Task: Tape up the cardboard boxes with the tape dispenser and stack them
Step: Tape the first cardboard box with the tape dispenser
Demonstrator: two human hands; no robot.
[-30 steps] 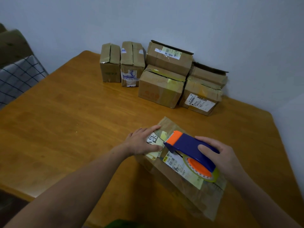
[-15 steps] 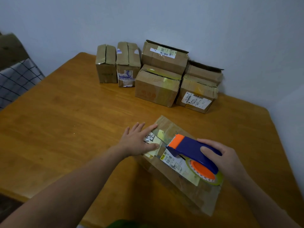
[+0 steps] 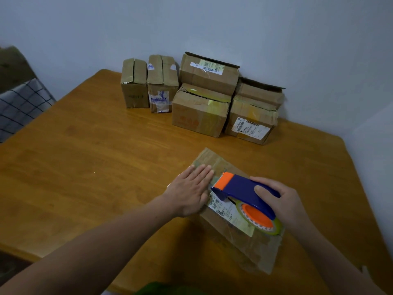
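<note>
— Under the left hand (image 3: 191, 190) lies the flat cardboard box (image 3: 251, 248), on the desk (image 3: 85, 156); the palm is down, fingers straight and together, pressing its top. How will it handle?

— Light and rather soft, I'd judge; the card looks creased and worn, so it may give under pressure; hold it flat from above while taping, and by its two long edges when lifting it to stack.

— And the tape dispenser (image 3: 242, 191)?

— Just right of that left hand, over the box top; the right hand (image 3: 285, 203) is curled round its blue body; stiff plastic, easy to grip there; the orange front end, where the cutter likely sits, is best avoided.

— How many of each?

— One dispenser carrying one tape roll (image 3: 276, 228); seven boxes in all; one under the hands, and six back boxes (image 3: 200, 109) well beyond the fingertips against the wall (image 3: 212, 28); two of those stand alone, four sit in two stacks of two.
</note>
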